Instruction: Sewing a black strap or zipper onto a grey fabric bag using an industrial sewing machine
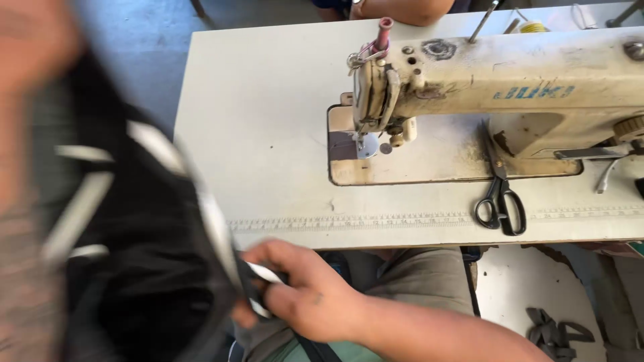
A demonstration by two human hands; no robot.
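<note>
My right hand [305, 288] is below the table's front edge, fingers closed on the edge of a black fabric piece [147, 268] with white stripes. The fabric hangs blurred across the left of the view. My left arm [27, 60] shows only as a blurred shape at the far left, close to the camera; its hand cannot be made out. A cream sewing machine [496, 80] stands on the white table [261, 107], with its needle area [365, 141] at mid-table and nothing under it.
Black-handled scissors [500, 201] lie on the table in front of the machine. A printed ruler strip [349, 221] runs along the table's front edge. Another person's arm [396, 8] rests at the far edge. Grey strap scraps [553, 332] lie on the floor at lower right.
</note>
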